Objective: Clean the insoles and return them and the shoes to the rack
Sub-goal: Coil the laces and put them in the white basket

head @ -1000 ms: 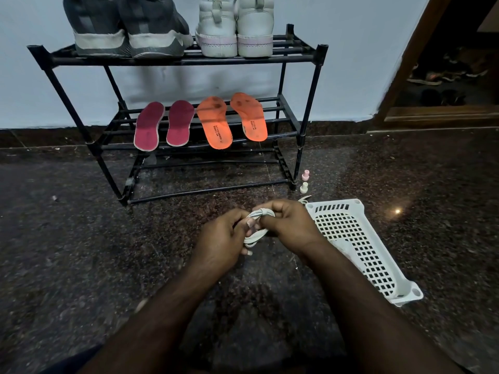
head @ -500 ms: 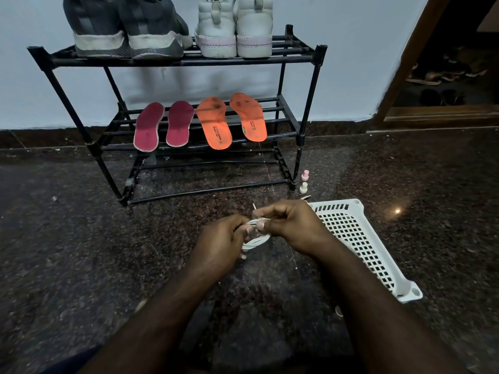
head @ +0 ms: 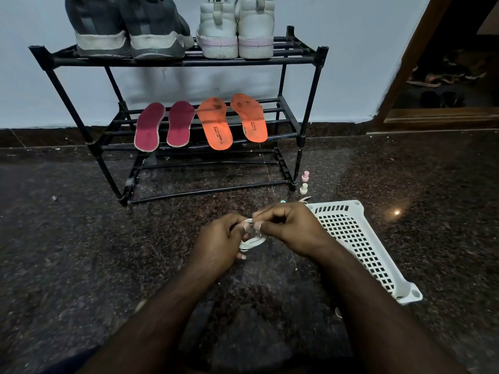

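A black shoe rack stands against the wall. Its top shelf carries a pair of grey shoes and a pair of white shoes. On the middle shelf lie two maroon insoles and two orange insoles. Low over the dark floor, my left hand holds a coiled bundle of white shoelace. My right hand pinches the bundle's top from the right.
A white perforated plastic basket lies on the floor just right of my right hand. Two small bottles, one pink and one pale, stand by the rack's right foot. An open doorway with footwear inside is at the far right.
Both hands have kept working the lace bundle in place. The right hand's fingers shifted over the top of the coil, and the bundle now hangs lower between the hands.
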Tool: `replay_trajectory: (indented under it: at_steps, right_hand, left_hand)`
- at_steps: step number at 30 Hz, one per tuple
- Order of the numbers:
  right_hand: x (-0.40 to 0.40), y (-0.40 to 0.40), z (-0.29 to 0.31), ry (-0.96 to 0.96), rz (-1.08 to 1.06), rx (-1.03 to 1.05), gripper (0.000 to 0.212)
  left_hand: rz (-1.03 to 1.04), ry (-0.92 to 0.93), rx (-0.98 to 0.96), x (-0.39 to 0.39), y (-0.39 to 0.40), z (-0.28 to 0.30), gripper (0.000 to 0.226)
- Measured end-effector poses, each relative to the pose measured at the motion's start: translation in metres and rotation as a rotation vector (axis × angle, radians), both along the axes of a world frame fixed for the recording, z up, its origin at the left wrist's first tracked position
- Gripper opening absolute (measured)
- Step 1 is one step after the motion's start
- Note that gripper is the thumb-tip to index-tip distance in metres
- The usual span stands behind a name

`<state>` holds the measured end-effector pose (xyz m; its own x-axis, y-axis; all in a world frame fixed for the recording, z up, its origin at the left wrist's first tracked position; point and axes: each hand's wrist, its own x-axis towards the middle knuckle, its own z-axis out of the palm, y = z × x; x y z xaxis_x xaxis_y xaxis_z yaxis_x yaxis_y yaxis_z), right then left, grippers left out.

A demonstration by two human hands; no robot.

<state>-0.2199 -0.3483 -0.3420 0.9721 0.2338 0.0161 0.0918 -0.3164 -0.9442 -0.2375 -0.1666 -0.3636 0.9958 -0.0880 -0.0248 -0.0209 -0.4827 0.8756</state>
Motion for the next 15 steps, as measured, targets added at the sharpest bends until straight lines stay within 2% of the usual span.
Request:
replay_trajectory:
  at_steps: [3, 6, 11, 15]
  right_hand:
    - [0.001, 0.002, -0.002, -0.004, -0.03, -0.057, 0.023]
    - [0.003, -0.002, 0.0, -0.024, -0.054, -0.141, 0.019]
    - [0.006, -0.007, 0.001, -0.04, -0.157, -0.181, 0.02]
    - [0.008, -0.011, -0.001, -0.022, -0.17, -0.17, 0.019]
  left_hand:
    - [0.007, -0.005, -0.024, -0.001, -0.001, 0.001, 0.015]
    - [0.02, 0.017, -0.086, 0.001, -0.003, -0.003, 0.013]
    - [0.005, 0.123, -0.321, 0.002, -0.011, -0.008, 0.019]
    - [-0.006, 0.133, -0.298, 0.0, -0.014, -0.011, 0.022]
